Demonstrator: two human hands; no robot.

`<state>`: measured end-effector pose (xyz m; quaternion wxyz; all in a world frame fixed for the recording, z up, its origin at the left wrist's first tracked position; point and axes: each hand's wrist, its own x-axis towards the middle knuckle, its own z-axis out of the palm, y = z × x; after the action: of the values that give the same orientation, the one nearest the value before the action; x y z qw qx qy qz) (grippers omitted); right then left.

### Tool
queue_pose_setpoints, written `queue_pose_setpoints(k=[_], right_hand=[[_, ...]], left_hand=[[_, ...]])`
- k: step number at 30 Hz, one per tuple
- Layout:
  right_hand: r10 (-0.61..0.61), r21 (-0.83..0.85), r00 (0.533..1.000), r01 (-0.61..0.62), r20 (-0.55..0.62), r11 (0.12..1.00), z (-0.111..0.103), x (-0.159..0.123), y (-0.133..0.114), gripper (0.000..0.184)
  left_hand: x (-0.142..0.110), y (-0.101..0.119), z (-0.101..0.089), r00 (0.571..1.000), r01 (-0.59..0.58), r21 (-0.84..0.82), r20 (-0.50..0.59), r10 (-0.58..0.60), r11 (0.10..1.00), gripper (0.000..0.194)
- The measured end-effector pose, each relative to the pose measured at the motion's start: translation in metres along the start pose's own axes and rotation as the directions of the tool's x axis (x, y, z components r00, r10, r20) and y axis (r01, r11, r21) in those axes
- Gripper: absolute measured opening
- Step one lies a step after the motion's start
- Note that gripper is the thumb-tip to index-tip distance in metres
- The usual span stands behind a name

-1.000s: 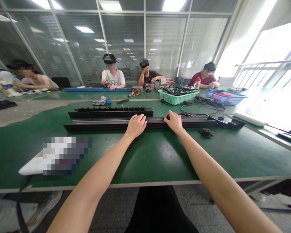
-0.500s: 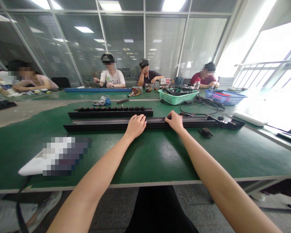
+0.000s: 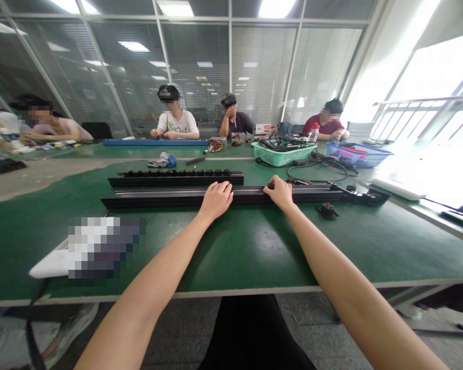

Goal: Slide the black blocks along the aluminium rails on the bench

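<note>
Under right hand (image 3: 281, 193); black part (image 3: 270, 186), barely visible

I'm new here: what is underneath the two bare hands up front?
The left hand rests on a long black strip; the right hand, over the same strip, grips a small dark piece, mostly covered. The strip's surface beneath each hand is hidden.

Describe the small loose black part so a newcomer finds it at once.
On the green table, find the nearer long black rail. In front of its right half, the small black part sits alone, unlike the parts lining the rear rail.
</note>
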<state>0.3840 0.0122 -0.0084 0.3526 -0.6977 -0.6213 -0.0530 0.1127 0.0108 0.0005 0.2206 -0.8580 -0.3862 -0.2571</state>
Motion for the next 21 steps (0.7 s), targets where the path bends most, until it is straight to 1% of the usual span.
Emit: queue_pose_setpoints(k=[12,21], right_hand=[[0.002,-0.003,1.000,-0.002,0.002,1.000,0.0010,0.0010,0.0026,0.012],[-0.013,-0.071,1.000,0.014,0.022,0.997,-0.0041,0.0008,0.0003,0.011]], left_hand=[[-0.0001,0.0000,0.0000,1.000,0.000,0.017,0.005,-0.001,1.000,0.041],[-0.0002,0.0004,-0.0012,1.000,-0.003,0.018,0.004,0.003,1.000,0.041]])
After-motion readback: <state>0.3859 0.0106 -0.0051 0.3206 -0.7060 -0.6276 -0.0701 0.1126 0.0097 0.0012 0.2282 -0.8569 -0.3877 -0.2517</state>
